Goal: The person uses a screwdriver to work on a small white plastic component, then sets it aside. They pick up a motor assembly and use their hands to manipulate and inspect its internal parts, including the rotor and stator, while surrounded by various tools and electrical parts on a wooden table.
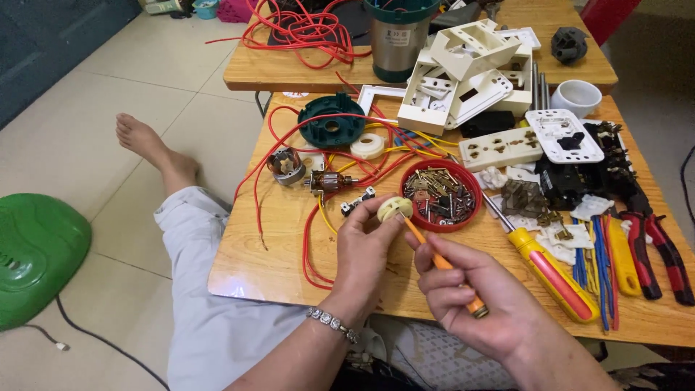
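Note:
My left hand [362,253] pinches a small cream round plastic part [394,209] over the front of the wooden table [253,261]. My right hand [470,297] grips a thin orange-handled screwdriver [438,259], whose tip points up into the cream part. Just behind stands a red round lid [418,171] full of brass screws and small metal bits. A small motor armature [329,182] and a metal motor piece [285,165] lie to the left among red wires [311,246].
A yellow-and-red screwdriver [554,275], red-handled pliers [659,253] and white socket parts [499,148] lie to the right. A green round cap [331,119], a metal cylinder [397,43] and white plastic housings [463,72] sit farther back. A green object [36,253] rests on the floor.

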